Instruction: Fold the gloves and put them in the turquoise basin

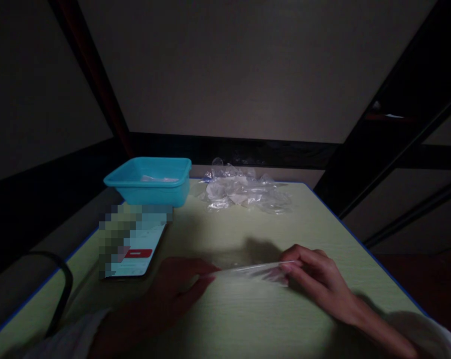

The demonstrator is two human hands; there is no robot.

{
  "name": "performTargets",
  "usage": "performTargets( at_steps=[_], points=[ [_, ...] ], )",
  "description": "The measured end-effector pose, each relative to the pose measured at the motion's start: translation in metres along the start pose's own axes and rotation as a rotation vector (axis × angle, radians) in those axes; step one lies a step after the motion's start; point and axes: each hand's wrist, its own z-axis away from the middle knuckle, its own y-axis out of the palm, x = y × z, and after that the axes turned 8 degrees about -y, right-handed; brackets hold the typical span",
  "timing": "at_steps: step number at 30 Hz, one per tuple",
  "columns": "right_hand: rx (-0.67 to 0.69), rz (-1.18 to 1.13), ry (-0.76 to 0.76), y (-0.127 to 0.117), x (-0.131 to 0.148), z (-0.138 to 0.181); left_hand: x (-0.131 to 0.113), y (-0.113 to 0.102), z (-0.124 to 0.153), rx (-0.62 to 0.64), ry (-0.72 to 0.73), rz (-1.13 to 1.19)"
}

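Observation:
A clear plastic bag point(249, 274) is stretched flat between my two hands, just above the near part of the table. Its left end is pinched between the thumb and fingers of my left hand point(180, 284), which lies in shadow. On the other side, my right hand point(317, 279) grips the right end with thumb and forefinger. Beyond them, a crumpled heap of clear plastic bags point(247, 189) rests at the far edge of the table.
A blue plastic basket point(154, 187) stands at the far left, with something pale inside. Nearer, a phone point(139, 249) with a lit screen lies on the pale table point(218, 229), partly blurred out. A dark cable point(66, 284) curves at the left edge.

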Motion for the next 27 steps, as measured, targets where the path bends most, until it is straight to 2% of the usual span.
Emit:
performTargets(
  at_steps=[3, 5, 6, 8, 10, 11, 13, 15, 17, 23, 27],
  points=[
    [-0.004, -0.187, 0.079, -0.003, 0.016, -0.002, -0.009, -0.01, 0.003, -0.089, -0.033, 0.056],
    [-0.012, -0.342, 0.162, -0.004, 0.023, -0.002, -0.018, -0.015, 0.002, -0.061, -0.105, 0.204],
    [-0.011, -0.417, 0.208, -0.003, 0.024, -0.002, -0.023, -0.016, 0.0, -0.011, -0.172, 0.321],
    [0.007, -0.532, 0.303, -0.001, 0.021, -0.003, -0.029, -0.015, -0.005, 0.066, -0.439, 0.512],
    [0.022, -0.576, 0.402, 0.003, 0.013, -0.005, -0.028, -0.009, -0.012, 0.09, -0.676, 0.592],
    [0.022, -0.574, 0.448, 0.006, 0.007, -0.005, -0.025, -0.004, -0.015, 0.111, -0.731, 0.612],
    [0.019, -0.547, 0.517, 0.012, -0.005, -0.006, -0.014, 0.008, -0.021, 0.203, -0.784, 0.623],
    [0.021, -0.532, 0.546, 0.017, -0.015, -0.006, -0.004, 0.019, -0.024, 0.181, -0.801, 0.579],
    [0.036, -0.516, 0.553, 0.02, -0.022, -0.006, 0.002, 0.026, -0.026, 0.211, -0.805, 0.541],
    [0.045, -0.451, 0.506, 0.021, -0.034, -0.005, 0.0, 0.03, -0.029, 0.181, -0.761, 0.471],
    [0.01, -0.43, 0.453, 0.021, -0.038, -0.005, 0.002, 0.031, -0.03, 0.194, -0.798, 0.457]
  ],
)
